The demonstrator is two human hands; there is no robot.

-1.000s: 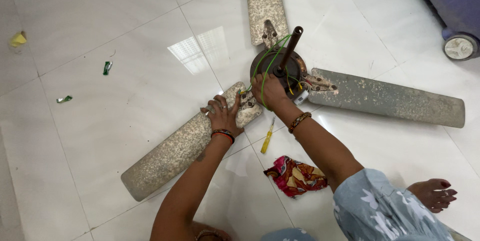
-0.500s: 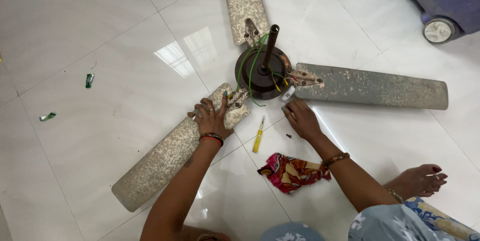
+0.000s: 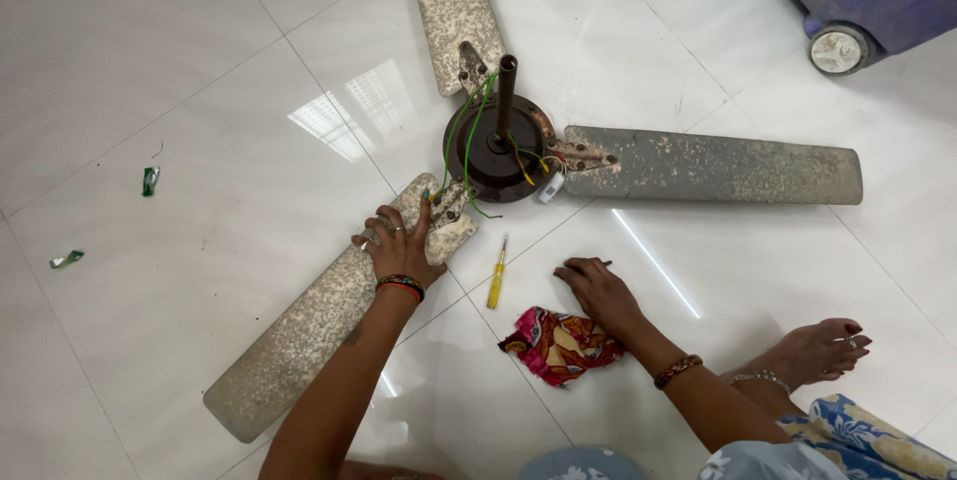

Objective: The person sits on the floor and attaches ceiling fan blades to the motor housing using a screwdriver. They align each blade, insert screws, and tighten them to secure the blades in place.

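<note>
Dusty fan blade [image 3: 329, 325] under left hand [image 3: 399, 246], grip spread flat, right hand [image 3: 595, 288] open on floor, touching rag [image 3: 555, 344], yellow screwdriver [image 3: 495, 279] between

The right hand [image 3: 598, 291] has left the fan hub [image 3: 498, 146] for the floor beside the cloth [image 3: 558, 345].

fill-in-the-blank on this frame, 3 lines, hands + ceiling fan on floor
The left hand presses flat on a dusty fan ____.
The yellow screwdriver lies on the floor between the two ____.
The right hand rests on the floor beside a crumpled ____.
Missing words: blade; hands; cloth
</note>
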